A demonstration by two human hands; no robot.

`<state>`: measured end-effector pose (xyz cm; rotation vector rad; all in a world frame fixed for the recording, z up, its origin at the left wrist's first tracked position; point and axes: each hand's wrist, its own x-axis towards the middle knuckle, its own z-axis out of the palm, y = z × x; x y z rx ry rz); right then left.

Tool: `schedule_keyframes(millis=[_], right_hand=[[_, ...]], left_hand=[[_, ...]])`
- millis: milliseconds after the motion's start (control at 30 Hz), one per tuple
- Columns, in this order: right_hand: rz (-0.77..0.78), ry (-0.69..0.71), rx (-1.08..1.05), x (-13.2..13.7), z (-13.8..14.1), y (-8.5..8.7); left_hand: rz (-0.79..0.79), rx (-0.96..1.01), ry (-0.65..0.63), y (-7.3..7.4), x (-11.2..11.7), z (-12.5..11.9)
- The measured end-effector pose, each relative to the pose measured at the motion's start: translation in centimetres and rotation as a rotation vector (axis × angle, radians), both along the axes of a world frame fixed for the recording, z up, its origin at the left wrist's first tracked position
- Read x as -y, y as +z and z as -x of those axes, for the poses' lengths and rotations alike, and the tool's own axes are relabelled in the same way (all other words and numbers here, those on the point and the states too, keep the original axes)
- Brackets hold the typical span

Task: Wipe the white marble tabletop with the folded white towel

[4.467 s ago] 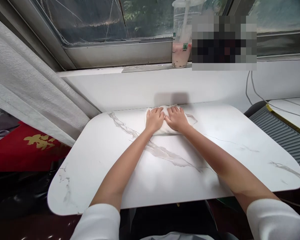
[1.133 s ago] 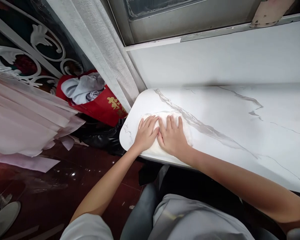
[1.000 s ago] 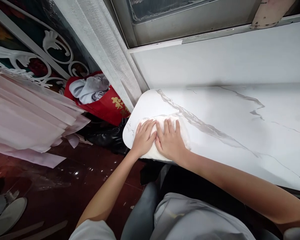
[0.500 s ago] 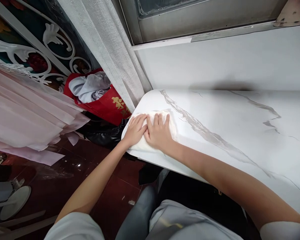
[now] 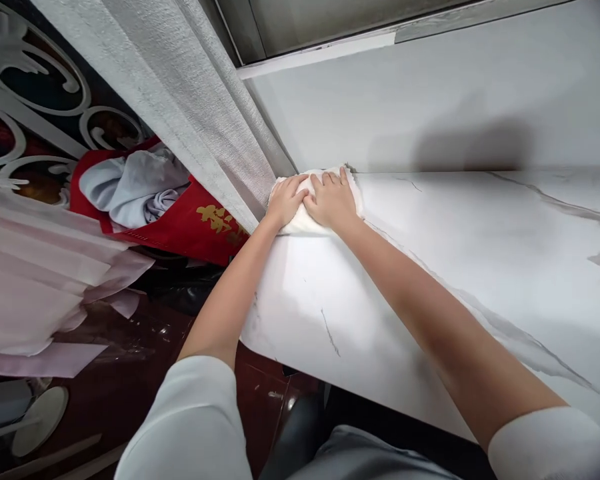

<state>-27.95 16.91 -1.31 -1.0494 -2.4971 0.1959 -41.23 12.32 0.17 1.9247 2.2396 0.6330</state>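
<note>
A folded white cloth (image 5: 356,197) lies at the far left corner of a white marble-patterned table (image 5: 430,267), close to the wall. My left hand (image 5: 285,199) and my right hand (image 5: 331,200) press down on the cloth side by side, fingers stretched flat and pointing away from me. Most of the cloth is hidden under the two hands; only its edges show around them.
A grey curtain (image 5: 180,113) hangs just left of the table corner. Beyond it a red bag (image 5: 180,223) holds pale clothes. Pink fabric (image 5: 40,267) lies at the left over a dark floor. A white wall (image 5: 430,107) backs the table.
Both hands have slid the cloth from the table's near left edge to its far left corner by the wall. Earlier still, it was at the far middle of the table.
</note>
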Motion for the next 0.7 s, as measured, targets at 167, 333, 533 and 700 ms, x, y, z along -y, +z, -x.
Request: schedule_keyframes(millis=[167, 333, 533, 700], right_hand=[[0.0, -0.036, -0.006, -1.8, 0.7, 0.1], [-0.008, -0.039, -0.009, -1.6, 0.5, 0.1], [-0.014, -0.028, 0.014, -0.2, -0.6, 0.0], [-0.026, -0.026, 0.053, 2.5, -3.1, 0.0]], left_hand=[[-0.022, 0.004, -0.015, -0.4, -2.9, 1.1], [-0.058, 0.0, -0.011, -0.9, -2.8, 1.2], [-0.049, 0.003, 0.01, -0.7, -1.0, -0.2], [-0.02, -0.009, 0.004, -0.3, 1.9, -2.9]])
